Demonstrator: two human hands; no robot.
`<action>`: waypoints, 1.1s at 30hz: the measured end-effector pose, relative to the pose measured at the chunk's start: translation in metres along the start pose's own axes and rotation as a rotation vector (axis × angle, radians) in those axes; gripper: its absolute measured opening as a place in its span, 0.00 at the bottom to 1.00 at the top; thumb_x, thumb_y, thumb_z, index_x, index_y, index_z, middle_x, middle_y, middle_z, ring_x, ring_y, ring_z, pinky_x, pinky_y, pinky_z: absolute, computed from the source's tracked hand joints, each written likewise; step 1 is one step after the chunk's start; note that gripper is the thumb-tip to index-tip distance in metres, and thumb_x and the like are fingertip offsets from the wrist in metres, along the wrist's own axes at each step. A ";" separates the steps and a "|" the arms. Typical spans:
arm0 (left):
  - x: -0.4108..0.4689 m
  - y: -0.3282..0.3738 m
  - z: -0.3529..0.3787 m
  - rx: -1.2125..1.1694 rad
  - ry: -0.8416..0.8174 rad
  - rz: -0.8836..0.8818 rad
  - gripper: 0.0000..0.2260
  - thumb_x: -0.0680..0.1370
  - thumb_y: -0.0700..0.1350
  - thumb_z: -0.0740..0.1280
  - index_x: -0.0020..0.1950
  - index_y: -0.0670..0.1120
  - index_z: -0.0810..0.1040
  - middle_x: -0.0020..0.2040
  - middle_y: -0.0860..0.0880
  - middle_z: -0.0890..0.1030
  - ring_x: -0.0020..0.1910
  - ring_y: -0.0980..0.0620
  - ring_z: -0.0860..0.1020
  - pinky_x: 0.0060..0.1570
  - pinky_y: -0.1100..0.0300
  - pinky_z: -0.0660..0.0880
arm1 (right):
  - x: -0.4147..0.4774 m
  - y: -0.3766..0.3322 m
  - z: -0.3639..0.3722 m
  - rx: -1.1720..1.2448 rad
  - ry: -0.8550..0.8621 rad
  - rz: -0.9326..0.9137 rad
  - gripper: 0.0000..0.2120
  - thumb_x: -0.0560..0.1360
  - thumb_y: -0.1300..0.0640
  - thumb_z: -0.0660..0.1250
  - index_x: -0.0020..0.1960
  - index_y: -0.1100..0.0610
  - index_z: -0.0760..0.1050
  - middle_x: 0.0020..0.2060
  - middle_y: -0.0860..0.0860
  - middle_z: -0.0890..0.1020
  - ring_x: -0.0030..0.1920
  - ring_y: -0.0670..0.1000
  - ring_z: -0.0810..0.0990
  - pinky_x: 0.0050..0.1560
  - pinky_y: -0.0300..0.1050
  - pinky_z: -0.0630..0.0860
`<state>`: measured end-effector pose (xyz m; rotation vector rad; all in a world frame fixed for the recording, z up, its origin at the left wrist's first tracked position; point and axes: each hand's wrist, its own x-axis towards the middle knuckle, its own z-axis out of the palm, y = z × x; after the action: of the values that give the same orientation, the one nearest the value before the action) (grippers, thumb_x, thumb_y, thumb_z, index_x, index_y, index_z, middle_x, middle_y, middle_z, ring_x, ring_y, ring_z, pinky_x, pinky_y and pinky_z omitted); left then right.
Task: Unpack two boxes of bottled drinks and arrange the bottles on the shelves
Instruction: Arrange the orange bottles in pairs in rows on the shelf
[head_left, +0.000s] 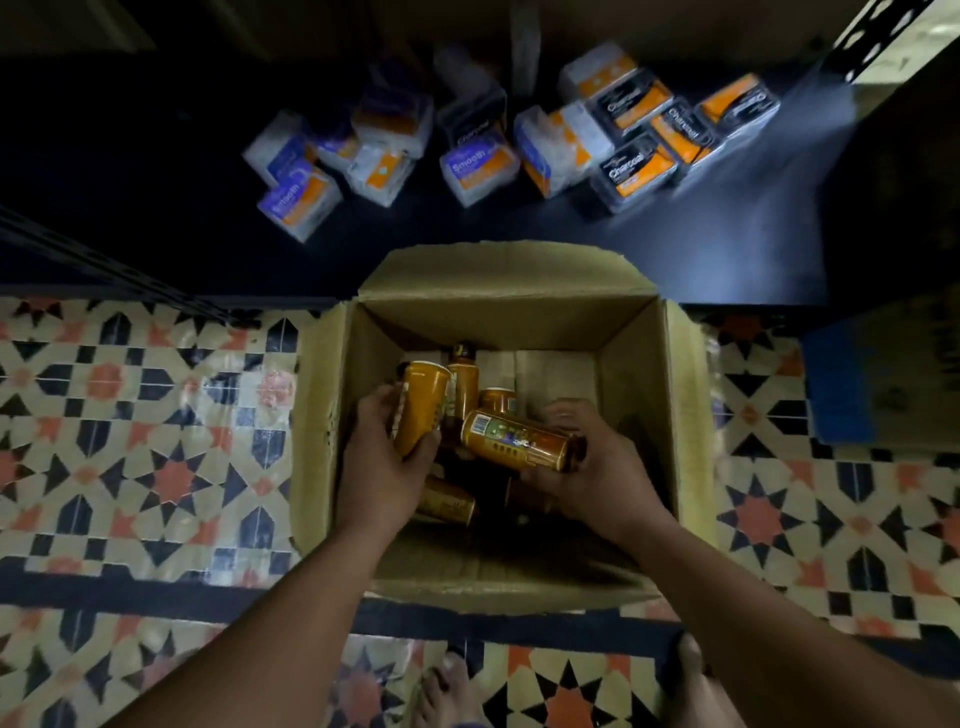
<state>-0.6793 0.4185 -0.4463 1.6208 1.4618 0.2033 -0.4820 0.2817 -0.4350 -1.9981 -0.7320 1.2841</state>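
Observation:
An open cardboard box (691, 415) stands on the tiled floor below me, with several orange bottles lying loose inside. My left hand (376, 467) is inside the box, wrapped around an orange bottle (423, 400) that points bottom-up toward the far wall. My right hand (597, 470) grips a second orange bottle (514, 439) that lies sideways, label and barcode facing up. More bottles (462, 382) rest under and behind the two held ones, partly hidden by my hands. The dark bottom shelf (701, 249) lies just beyond the box.
Several small packs (478, 169) labelled Smooth and Charcoal lie scattered on the dark shelf. A perforated shelf upright (878, 36) rises at the top right. A blue-edged carton (852, 384) sits right of the box. My bare feet (452, 691) stand on the patterned tiles.

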 end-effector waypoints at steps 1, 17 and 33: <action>-0.008 0.012 -0.008 -0.006 0.026 0.004 0.25 0.77 0.49 0.74 0.71 0.56 0.67 0.62 0.56 0.78 0.61 0.53 0.78 0.53 0.58 0.77 | -0.010 -0.010 -0.007 0.011 0.043 -0.027 0.30 0.71 0.55 0.80 0.62 0.33 0.69 0.57 0.32 0.76 0.56 0.37 0.78 0.50 0.37 0.81; -0.207 0.335 -0.250 -0.092 0.178 0.167 0.17 0.68 0.53 0.80 0.51 0.60 0.76 0.54 0.59 0.77 0.52 0.56 0.77 0.47 0.57 0.76 | -0.278 -0.320 -0.172 0.399 0.512 -0.268 0.33 0.64 0.68 0.81 0.55 0.37 0.74 0.56 0.53 0.76 0.48 0.44 0.81 0.44 0.37 0.81; -0.334 0.617 -0.448 -0.224 0.300 0.812 0.29 0.72 0.51 0.78 0.70 0.59 0.71 0.61 0.64 0.73 0.59 0.66 0.73 0.56 0.65 0.70 | -0.443 -0.610 -0.299 0.410 0.676 -0.852 0.27 0.74 0.61 0.77 0.65 0.40 0.72 0.60 0.43 0.78 0.52 0.43 0.83 0.50 0.39 0.81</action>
<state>-0.6305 0.4336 0.3848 1.9655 0.8584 1.0633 -0.4347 0.2779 0.3745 -1.3753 -0.7602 0.2003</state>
